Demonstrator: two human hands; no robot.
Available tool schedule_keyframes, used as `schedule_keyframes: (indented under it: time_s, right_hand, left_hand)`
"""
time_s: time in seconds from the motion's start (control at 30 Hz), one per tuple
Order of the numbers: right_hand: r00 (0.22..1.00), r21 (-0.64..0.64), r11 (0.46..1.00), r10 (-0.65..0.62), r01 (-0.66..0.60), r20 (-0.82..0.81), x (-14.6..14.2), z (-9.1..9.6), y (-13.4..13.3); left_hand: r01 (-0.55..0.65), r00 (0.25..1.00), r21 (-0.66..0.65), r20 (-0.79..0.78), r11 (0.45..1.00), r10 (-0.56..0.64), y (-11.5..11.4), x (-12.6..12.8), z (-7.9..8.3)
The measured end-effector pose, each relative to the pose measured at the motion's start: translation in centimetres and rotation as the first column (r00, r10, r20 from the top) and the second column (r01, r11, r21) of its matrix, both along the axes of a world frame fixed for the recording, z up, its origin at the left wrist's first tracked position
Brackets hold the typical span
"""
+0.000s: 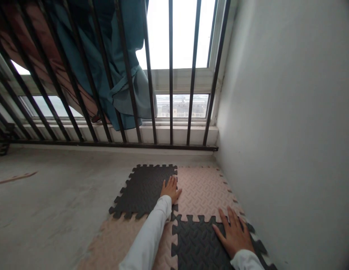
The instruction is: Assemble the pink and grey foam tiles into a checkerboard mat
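Note:
Foam puzzle mats with toothed edges lie on the floor in a checkered square. At the far left of it is a dark grey mat [146,187], beside a pink mat [202,187]. Nearer to me are another pink mat [118,236] and a second dark grey mat [199,243]. My left hand [171,189] rests flat with fingers apart over the seam between the two far mats. Spread out, my right hand [233,232] presses on the near dark grey mat, its fingertips by the edge of the far pink one. Part of the near pink mat is hidden under my left sleeve.
A white wall [289,131] runs along the right side of the mats. Ahead stands a black metal railing [171,144] before a window, with a blue cloth [107,67] hanging behind its bars. A thin brownish strip [17,177] lies on the concrete floor [56,202] at left.

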State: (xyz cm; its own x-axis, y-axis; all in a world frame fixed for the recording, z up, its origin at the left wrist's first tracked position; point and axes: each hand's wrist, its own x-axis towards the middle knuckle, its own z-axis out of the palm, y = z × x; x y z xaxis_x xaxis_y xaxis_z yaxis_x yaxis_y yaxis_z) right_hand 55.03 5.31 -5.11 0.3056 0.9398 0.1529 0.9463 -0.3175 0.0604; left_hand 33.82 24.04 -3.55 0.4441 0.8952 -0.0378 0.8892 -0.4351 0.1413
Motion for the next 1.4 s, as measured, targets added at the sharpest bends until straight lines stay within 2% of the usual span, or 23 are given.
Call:
schedule_keyframes:
  time_s: [0.27, 0.77, 1.1, 1.23, 1.4]
  right_hand:
    - [1.000, 0.004, 1.000, 0.014, -0.014, -0.016, 0.3, -0.1, -0.2]
    - [1.000, 0.018, 1.000, 0.024, -0.024, 0.015, 0.3, 0.0, -0.3]
    - [0.999, -0.038, 0.999, 0.015, -0.014, 0.029, 0.2, 0.5, -0.5]
    - [0.998, -0.043, 0.999, 0.006, -0.004, 0.057, 0.1, 0.5, -0.6]
    - [0.997, -0.033, 0.999, 0.003, -0.001, 0.072, 0.0, 0.6, -0.4]
  left_hand:
    - [-0.039, 0.998, 0.005, 0.040, 0.999, 0.038, 2.8, 1.7, 0.3]
    - [-0.010, 0.998, 0.026, 0.068, 1.000, 0.008, 3.4, 1.8, 0.1]
    - [-0.039, 0.994, 0.025, 0.105, 0.999, 0.036, 6.0, 2.7, 0.6]
    - [-0.004, 0.996, 0.038, 0.092, 0.999, 0.001, 5.2, 2.3, 0.6]
    - [0.058, 0.998, 0.025, 0.036, 0.998, -0.059, 0.9, 0.2, 0.6]
